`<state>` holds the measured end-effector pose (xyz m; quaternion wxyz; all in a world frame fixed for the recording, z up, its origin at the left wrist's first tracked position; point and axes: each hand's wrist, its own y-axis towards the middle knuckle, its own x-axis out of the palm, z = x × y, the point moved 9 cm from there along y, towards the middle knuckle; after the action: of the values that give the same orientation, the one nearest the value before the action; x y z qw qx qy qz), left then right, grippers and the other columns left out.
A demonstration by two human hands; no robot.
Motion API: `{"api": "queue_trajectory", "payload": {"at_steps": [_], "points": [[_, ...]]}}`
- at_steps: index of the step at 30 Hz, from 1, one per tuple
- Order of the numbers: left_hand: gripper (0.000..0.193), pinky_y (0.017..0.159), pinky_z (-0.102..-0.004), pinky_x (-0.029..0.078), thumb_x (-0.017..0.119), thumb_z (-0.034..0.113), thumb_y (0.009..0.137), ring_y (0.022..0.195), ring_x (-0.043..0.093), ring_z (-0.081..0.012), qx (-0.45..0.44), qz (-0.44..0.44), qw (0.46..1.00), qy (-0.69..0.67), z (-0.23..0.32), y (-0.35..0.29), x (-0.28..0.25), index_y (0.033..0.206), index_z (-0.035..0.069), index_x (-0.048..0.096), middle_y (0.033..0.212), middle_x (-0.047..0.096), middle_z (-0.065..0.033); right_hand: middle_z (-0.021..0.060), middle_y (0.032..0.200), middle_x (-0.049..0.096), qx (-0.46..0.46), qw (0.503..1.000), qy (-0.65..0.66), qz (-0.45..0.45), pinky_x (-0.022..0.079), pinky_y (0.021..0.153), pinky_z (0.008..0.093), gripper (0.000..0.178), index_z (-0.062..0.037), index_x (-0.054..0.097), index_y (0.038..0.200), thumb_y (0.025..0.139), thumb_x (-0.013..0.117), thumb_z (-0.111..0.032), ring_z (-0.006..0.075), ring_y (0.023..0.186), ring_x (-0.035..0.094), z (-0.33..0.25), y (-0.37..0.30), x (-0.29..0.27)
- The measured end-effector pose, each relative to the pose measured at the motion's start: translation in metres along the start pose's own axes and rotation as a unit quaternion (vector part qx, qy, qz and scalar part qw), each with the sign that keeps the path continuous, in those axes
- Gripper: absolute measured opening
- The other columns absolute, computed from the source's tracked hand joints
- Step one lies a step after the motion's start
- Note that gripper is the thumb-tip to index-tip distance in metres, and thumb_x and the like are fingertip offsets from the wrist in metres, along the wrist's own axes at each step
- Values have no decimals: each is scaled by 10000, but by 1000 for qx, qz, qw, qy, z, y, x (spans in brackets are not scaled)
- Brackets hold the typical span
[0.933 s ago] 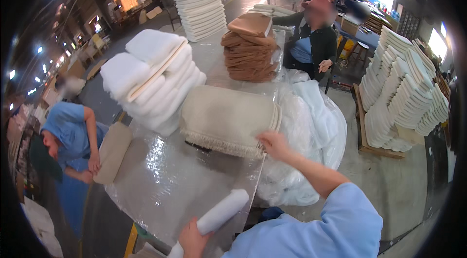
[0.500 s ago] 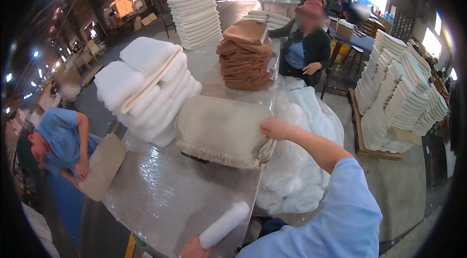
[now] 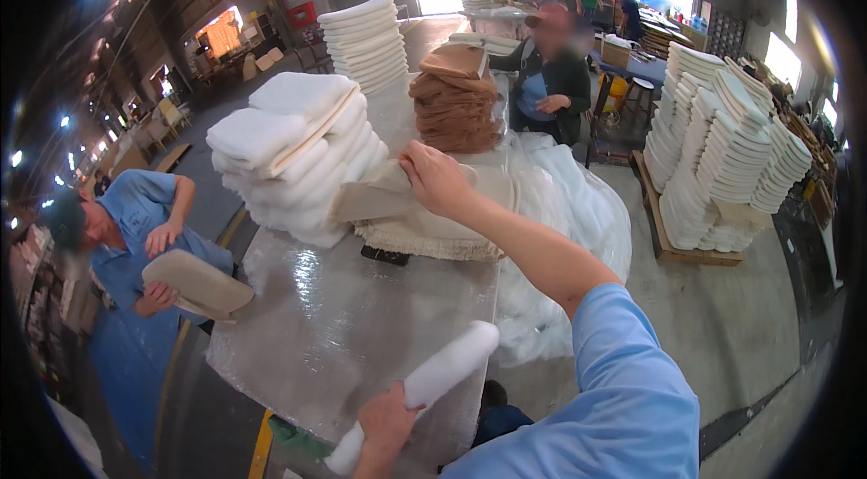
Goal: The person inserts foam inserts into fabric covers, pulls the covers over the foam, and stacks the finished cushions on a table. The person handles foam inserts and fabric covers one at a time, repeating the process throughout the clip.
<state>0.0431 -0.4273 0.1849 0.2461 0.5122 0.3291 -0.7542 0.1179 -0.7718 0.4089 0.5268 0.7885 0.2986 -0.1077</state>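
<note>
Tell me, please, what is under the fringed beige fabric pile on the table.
Part of a dark object shows on the tabletop beneath the near edge of the fringed beige fabric pile. The object's remainder, and anything deeper underneath, is covered.

We counted at least five other people (image 3: 149,208) around, plus one left hand (image 3: 388,416) and one right hand (image 3: 436,179) of our own. At our one table (image 3: 361,325) we had one white roll (image 3: 452,362), one beige fabric pile (image 3: 479,217), one brown stack (image 3: 454,109) and, yep, two white stacks (image 3: 364,46). To the right we spotted just one plastic-wrapped heap (image 3: 564,235), one wooden pallet (image 3: 695,255) and one stool (image 3: 642,84).
</note>
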Motion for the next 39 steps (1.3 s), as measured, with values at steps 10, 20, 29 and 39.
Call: {"api": "queue_trajectory", "payload": {"at_steps": [10, 20, 29, 39], "points": [[378, 811, -537, 561, 744, 296, 822, 927, 718, -388, 140, 44, 989, 21, 4, -62, 67, 1153, 118, 699, 1008, 747, -135, 209, 936, 686, 42, 992, 116, -25, 512, 798, 491, 112, -23, 572, 1090, 1037, 561, -122, 430, 915, 664, -35, 6, -11], [462, 950, -564, 541, 639, 255, 919, 1125, 679, -428, 29, -44, 998, -17, -12, -75, 67, 1359, 112, 634, 1232, 711, -197, 221, 943, 701, -13, 984, 152, -92, 518, 819, 516, 135, -21, 604, 1095, 1034, 554, -130, 451, 943, 667, -51, 0, -4], [676, 1075, -464, 500, 796, 389, 879, 1262, 634, -355, 222, -124, 956, -145, -15, -77, 64, 1442, 72, 595, 1362, 675, -171, 195, 929, 705, -34, 973, 144, -179, 524, 779, 444, 115, -28, 634, 1057, 1014, 614, -132, 397, 880, 678, -76, 16, -1], [513, 1064, -382, 489, 722, 136, 977, 1288, 629, -278, 82, 310, 851, -415, -22, 32, -169, 1451, 21, 563, 1363, 670, -173, 60, 891, 639, 21, 945, 210, -252, 490, 774, 322, 92, -19, 643, 1099, 1039, 601, -75, 162, 818, 574, -91, -10, 12]]}}
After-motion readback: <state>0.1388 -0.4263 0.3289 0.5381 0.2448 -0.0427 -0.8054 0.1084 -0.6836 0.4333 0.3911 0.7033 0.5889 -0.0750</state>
